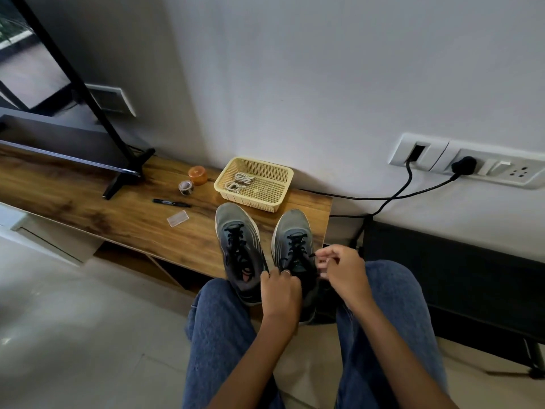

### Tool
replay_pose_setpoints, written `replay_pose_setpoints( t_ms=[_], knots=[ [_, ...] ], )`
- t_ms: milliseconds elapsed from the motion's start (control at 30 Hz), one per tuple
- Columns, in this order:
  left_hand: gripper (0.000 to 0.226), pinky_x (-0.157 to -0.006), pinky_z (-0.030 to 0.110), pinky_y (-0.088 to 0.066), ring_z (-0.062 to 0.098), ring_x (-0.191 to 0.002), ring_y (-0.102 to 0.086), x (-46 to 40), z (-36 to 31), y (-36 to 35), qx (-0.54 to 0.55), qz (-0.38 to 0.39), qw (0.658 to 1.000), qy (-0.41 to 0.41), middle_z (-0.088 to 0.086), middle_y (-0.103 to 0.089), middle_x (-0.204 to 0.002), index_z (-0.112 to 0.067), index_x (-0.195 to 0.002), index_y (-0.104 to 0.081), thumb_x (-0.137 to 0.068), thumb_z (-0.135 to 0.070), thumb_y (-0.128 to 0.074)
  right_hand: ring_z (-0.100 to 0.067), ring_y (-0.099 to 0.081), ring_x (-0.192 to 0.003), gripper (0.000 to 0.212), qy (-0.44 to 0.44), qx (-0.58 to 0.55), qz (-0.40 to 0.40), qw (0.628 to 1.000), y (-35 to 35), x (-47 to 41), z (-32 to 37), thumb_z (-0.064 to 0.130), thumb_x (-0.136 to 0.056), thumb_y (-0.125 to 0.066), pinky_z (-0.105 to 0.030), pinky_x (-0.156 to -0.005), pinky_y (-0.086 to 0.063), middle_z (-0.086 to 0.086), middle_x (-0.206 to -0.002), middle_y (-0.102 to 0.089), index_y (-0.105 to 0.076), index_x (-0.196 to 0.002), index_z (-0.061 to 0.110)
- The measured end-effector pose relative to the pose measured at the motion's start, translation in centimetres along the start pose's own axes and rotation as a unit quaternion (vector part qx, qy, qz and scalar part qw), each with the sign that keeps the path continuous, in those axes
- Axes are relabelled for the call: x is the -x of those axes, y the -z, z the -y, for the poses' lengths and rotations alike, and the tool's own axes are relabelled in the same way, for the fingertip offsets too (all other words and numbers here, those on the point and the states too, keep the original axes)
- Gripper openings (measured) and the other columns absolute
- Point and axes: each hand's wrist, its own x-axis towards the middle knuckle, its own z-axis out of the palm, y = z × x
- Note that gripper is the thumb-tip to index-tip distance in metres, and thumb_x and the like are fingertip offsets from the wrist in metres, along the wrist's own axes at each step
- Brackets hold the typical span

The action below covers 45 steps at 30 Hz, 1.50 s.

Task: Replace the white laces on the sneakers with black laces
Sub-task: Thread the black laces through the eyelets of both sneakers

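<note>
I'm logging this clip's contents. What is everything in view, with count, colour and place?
sneakers: 2, grey, black-laced, table's near end
white laces: bundled, inside basket
basket: 1, yellow, behind sneakers
marker: 1, black, left of basket
orange lid: 1, by wall
tape roll: 1, beside lid
clear packet: 1, below marker
table: 1, wood
TV: 1, black, left
left hand: on right sneaker
right hand: pinches black lace

Grey sneakers, black-laced, side by side on the table

Left sneaker and right sneaker point toward the wall; white laces lie coiled in the yellow basket behind them.
</note>
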Motion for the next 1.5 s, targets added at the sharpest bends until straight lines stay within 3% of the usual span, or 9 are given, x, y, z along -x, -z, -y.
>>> replay_pose_setpoints(
  t_ms=[133,233,400,567,733,1033,1200,1333,1500],
  knots=[
    [0.035,-0.101,0.041,-0.031,0.029,-0.129,-0.034,-0.9,0.0,-0.3,-0.009,0.032,0.999,-0.001,0.006,-0.051,-0.133,-0.013,-0.124,-0.059,-0.101,-0.034,-0.043,-0.018,-0.058,-0.111,0.035,-0.016,0.030,-0.020,0.999,0.5,-0.2,-1.0,-0.006,-0.091,-0.042,-0.027,-0.095,-0.044,-0.007,-0.117,-0.065,-0.066,-0.112,0.009],
    [0.035,-0.096,0.037,-0.040,0.027,-0.124,-0.040,-0.4,0.0,-0.1,0.073,0.001,0.997,0.036,0.006,-0.051,-0.130,-0.012,-0.119,-0.062,-0.099,-0.037,-0.047,-0.022,-0.047,-0.125,0.037,-0.042,0.055,0.036,0.997,0.2,0.1,-1.4,0.002,-0.096,-0.043,-0.023,-0.096,-0.036,-0.007,-0.133,-0.053,-0.054,-0.131,0.008],
    [0.025,-0.071,0.027,-0.046,0.019,-0.100,-0.057,0.6,0.9,0.2,0.274,-0.080,0.952,0.110,0.002,-0.054,-0.110,-0.014,-0.107,-0.056,-0.095,-0.037,-0.056,-0.022,-0.059,-0.110,0.027,-0.030,0.020,0.017,0.999,-0.7,0.7,-1.9,0.006,-0.096,-0.049,-0.024,-0.081,-0.041,-0.005,-0.111,-0.065,-0.063,-0.118,0.007],
    [0.045,-0.090,0.031,-0.046,0.024,-0.116,-0.056,-0.4,1.6,-0.1,0.412,-0.073,0.894,0.159,0.009,-0.057,-0.125,-0.014,-0.141,-0.040,-0.099,-0.023,-0.050,-0.018,-0.062,-0.093,0.021,0.097,0.063,-0.039,0.993,-2.0,2.0,-1.7,0.007,-0.094,-0.055,-0.017,-0.076,-0.040,-0.009,-0.100,-0.069,-0.070,-0.107,0.002],
    [0.031,-0.085,0.018,-0.042,0.013,-0.106,-0.060,-1.1,1.3,-0.1,0.476,-0.120,0.851,0.187,0.007,-0.066,-0.117,-0.010,-0.127,-0.061,-0.097,-0.013,-0.053,-0.023,-0.058,-0.101,0.022,0.102,0.136,0.002,0.985,-4.2,2.1,-2.2,0.012,-0.093,-0.057,-0.022,-0.082,-0.039,-0.010,-0.108,-0.066,-0.070,-0.109,0.006],
    [0.015,-0.075,0.022,-0.046,0.010,-0.097,-0.053,-1.2,0.8,-1.2,0.344,-0.154,0.917,0.127,-0.003,-0.056,-0.108,-0.017,-0.104,-0.071,-0.092,-0.020,-0.061,-0.018,-0.038,-0.092,0.010,0.144,0.284,-0.061,0.946,-4.6,1.6,-2.6,0.025,-0.081,-0.070,-0.030,-0.074,-0.031,0.002,-0.098,-0.045,-0.065,-0.081,0.017],
    [0.002,-0.059,0.029,-0.053,0.023,-0.087,-0.056,-1.6,0.6,-1.6,0.209,-0.111,0.969,0.069,0.008,-0.055,-0.096,-0.009,-0.081,-0.069,-0.081,-0.008,-0.071,-0.020,-0.052,-0.092,0.008,0.090,0.232,-0.002,0.969,-5.3,0.6,-3.2,0.020,-0.091,-0.054,-0.022,-0.061,-0.033,0.004,-0.096,-0.047,-0.058,-0.093,0.014],
    [0.021,-0.078,0.030,-0.050,0.020,-0.099,-0.056,-1.5,1.0,-1.4,0.201,-0.114,0.972,0.044,0.006,-0.053,-0.113,-0.011,-0.102,-0.068,-0.097,-0.021,-0.051,-0.018,-0.050,-0.097,0.013,0.124,0.238,0.007,0.963,-4.5,0.3,-3.3,0.022,-0.089,-0.055,-0.027,-0.069,-0.042,0.000,-0.099,-0.049,-0.065,-0.095,0.017],
    [0.031,-0.084,0.024,-0.046,0.016,-0.103,-0.058,-0.4,1.0,-0.8,0.260,-0.145,0.952,0.071,0.003,-0.060,-0.116,-0.012,-0.112,-0.068,-0.099,-0.029,-0.046,-0.021,-0.052,-0.100,0.028,0.034,0.144,-0.045,0.988,-4.1,0.1,-3.4,0.023,-0.086,-0.062,-0.033,-0.077,-0.046,-0.003,-0.108,-0.049,-0.053,-0.110,0.014]
  ],
)
